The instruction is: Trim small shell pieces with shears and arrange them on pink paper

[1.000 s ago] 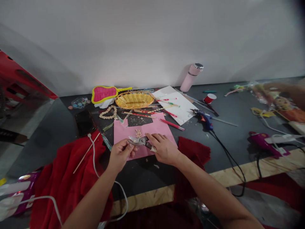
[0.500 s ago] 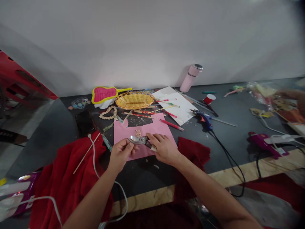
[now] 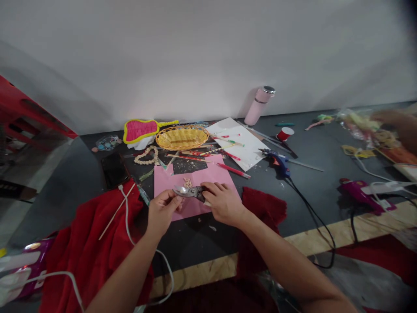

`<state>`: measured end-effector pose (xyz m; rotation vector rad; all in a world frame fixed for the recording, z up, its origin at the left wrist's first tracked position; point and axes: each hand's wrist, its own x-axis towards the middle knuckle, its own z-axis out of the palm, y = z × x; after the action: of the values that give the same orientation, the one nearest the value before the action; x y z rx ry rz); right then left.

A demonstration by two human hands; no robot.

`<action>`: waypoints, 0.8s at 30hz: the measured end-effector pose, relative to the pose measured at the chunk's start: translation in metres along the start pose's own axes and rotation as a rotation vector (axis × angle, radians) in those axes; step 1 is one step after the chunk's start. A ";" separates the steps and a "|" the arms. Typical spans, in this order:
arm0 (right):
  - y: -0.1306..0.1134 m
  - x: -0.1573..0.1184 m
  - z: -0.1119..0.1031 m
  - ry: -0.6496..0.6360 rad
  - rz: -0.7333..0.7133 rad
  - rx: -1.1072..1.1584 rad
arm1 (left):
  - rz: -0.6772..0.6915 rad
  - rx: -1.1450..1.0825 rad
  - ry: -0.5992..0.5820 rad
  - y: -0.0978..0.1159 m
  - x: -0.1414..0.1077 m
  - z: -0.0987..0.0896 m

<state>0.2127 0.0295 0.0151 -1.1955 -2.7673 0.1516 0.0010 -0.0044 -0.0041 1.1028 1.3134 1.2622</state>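
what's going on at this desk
The right hand holds the pruners by the handles. The left hand is up at the blade end, its fingers closed near the tip; whether they pinch something small is too hard to see. Both work over pink paper, where a small heap of beige bits lies. The glue gun lies off to the right.

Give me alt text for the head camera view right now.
Two bare hands, left and right, work with metal pruning shears over pink paper, beside small pale pieces. Behind lie a yellow basket and a blue glue gun.
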 end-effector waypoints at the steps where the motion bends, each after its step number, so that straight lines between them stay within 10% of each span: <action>1: -0.001 0.000 -0.001 -0.003 0.002 -0.006 | -0.002 -0.004 -0.009 0.000 0.000 0.000; 24: 0.000 0.000 0.010 0.007 0.027 0.142 | -0.020 -0.068 -0.091 -0.002 -0.003 -0.004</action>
<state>0.2113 0.0297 0.0054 -1.1952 -2.6839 0.3390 -0.0028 -0.0082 -0.0064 1.0844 1.2021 1.2188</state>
